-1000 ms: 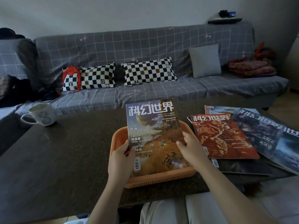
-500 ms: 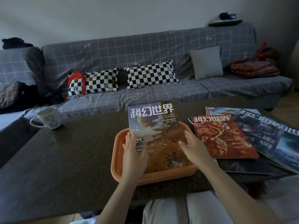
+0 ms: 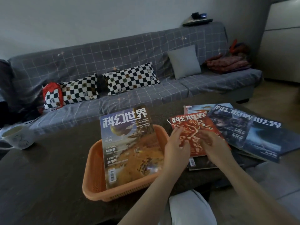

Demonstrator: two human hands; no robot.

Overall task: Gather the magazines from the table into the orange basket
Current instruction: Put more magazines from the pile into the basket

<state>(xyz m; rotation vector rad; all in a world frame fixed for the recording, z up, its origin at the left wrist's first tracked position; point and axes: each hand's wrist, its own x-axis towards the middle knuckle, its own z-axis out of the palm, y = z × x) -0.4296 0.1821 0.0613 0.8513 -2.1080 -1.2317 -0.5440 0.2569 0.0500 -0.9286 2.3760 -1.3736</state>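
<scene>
The orange basket [image 3: 97,190] sits on the dark table [image 3: 48,176] in front of me. One magazine with a blue and orange cover [image 3: 129,143] lies in it, its top end sticking out over the far rim. To the right, a red magazine [image 3: 194,125] tops a spread of several magazines, among them a dark blue one [image 3: 233,125] and another blue one [image 3: 266,142]. My left hand [image 3: 176,146] pinches the red magazine's left edge. My right hand [image 3: 214,145], blurred, is on its lower right edge.
A white mug [image 3: 19,137] stands at the table's far left. Behind the table runs a grey checked sofa [image 3: 146,51] with chequered pillows [image 3: 129,78]. My knee [image 3: 191,208] is just below the table's near edge.
Both hands let go of the blue and orange magazine, which now rests in the basket. They moved right onto the red magazine.
</scene>
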